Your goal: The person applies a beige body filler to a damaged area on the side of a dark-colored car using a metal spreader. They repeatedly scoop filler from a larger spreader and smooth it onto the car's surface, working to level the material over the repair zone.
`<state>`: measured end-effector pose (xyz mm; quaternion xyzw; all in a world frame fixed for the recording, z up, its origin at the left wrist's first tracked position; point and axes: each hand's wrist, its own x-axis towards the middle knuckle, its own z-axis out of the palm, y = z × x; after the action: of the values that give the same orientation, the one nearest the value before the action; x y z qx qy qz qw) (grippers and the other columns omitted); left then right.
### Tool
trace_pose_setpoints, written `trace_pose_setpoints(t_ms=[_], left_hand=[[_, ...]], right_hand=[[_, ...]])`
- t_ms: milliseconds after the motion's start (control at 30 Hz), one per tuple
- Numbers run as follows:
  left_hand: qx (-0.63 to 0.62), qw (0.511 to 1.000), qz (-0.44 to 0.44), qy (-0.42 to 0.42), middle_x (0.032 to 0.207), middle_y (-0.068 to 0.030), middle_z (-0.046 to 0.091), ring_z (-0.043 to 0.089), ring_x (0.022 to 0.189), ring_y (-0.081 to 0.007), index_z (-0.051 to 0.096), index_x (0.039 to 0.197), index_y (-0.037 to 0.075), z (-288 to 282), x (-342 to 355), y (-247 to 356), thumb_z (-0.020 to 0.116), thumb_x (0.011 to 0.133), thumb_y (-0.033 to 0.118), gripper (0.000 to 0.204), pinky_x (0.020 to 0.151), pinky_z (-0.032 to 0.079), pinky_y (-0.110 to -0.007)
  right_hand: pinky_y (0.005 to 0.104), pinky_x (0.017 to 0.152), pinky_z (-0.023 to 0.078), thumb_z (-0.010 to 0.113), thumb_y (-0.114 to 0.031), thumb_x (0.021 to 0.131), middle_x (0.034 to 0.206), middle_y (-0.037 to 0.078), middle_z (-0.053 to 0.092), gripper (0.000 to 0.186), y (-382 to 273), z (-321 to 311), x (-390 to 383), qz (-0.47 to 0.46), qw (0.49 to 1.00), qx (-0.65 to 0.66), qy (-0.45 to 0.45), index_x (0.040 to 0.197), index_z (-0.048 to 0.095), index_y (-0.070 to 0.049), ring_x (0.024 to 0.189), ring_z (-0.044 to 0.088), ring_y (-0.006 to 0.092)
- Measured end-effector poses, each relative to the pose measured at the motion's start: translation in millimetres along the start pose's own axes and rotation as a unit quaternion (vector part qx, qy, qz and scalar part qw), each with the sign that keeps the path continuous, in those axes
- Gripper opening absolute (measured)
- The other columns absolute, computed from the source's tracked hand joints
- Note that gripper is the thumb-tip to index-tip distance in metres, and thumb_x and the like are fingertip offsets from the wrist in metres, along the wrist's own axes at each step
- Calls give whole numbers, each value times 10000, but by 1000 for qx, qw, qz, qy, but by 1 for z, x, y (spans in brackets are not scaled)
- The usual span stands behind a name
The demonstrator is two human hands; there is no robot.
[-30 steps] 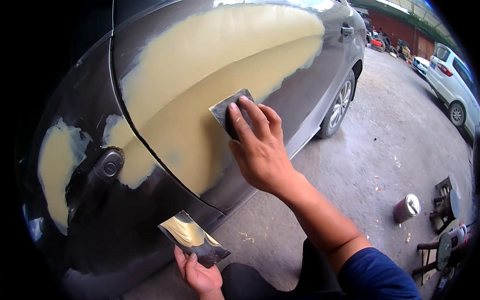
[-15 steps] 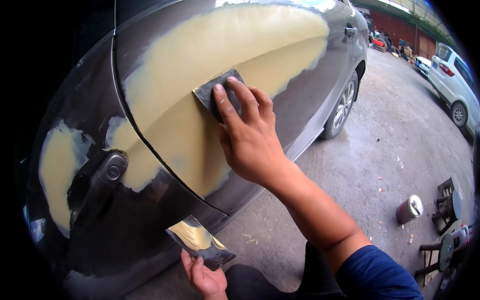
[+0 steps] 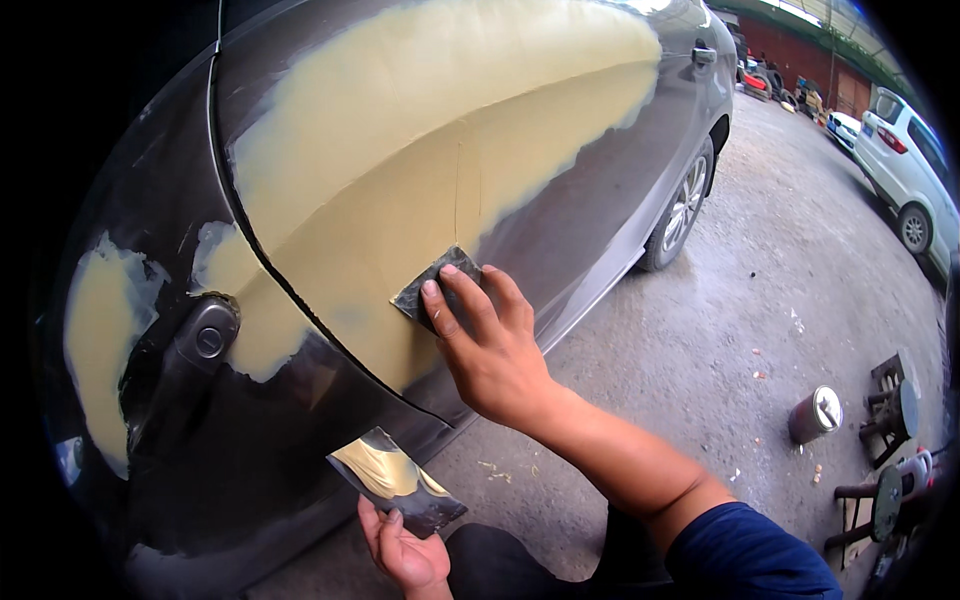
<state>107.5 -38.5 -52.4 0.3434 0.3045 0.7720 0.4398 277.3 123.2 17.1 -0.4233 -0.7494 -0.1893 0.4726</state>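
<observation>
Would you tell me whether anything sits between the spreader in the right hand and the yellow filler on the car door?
Nothing visible does: the right hand presses the spreader flat against the yellow filler.

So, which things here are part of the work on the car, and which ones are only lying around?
In use:
- right hand pressing a small dark flat spreader on the yellow filler patch of the dark grey car door
- left hand holding a dark board smeared with yellow filler

Lying about:
- metal can on the concrete floor
- white car
- wooden stools
</observation>
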Motion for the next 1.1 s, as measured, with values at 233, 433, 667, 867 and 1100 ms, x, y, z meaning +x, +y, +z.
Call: trace_pose_setpoints(t_ms=[233, 433, 667, 867, 1100], left_hand=[[19, 1000, 1, 0, 1431, -178, 492, 477, 1312, -294, 398, 1453, -42, 1, 0, 2, 447, 864, 105, 609, 1124, 358, -426], [23, 1000, -6, 4, 1429, -180, 492, 481, 1307, -296, 396, 1453, -46, 6, -1, 9, 447, 867, 108, 609, 1119, 364, -427], [17, 1000, 5, -17, 1435, -182, 488, 473, 1319, -299, 397, 1453, -47, 6, -2, 9, 439, 870, 97, 602, 1123, 362, -433], [17, 1000, -8, 14, 1437, -179, 487, 468, 1325, -300, 397, 1454, -45, 7, -3, 8, 438, 866, 98, 606, 1132, 350, -434], [31, 999, -8, -7, 1429, -180, 488, 472, 1316, -297, 397, 1451, -43, 11, 0, 6, 441, 868, 108, 604, 1122, 355, -432]], right_hand=[[526, 984, 381, 635, -101, 788, 1492, 108, 414, 646, -1, -1, -39, 12, 998, 4, -59, 1422, 510, -111, 1275, 384, 431], [526, 1011, 384, 674, -101, 815, 1480, 157, 405, 646, 28, -45, 8, 47, 997, 58, 25, 1433, 484, -90, 1264, 381, 436], [542, 1050, 386, 625, -130, 883, 1492, 187, 374, 598, 62, -66, 79, 52, 997, 30, 52, 1453, 451, -76, 1266, 376, 465], [566, 986, 419, 579, -136, 904, 1483, 174, 387, 559, 49, -62, 79, 32, 999, 15, 16, 1446, 455, -73, 1247, 398, 477], [550, 953, 421, 562, -95, 861, 1474, 157, 403, 586, 33, -38, 25, 14, 998, -26, -48, 1439, 469, -78, 1241, 414, 462]])
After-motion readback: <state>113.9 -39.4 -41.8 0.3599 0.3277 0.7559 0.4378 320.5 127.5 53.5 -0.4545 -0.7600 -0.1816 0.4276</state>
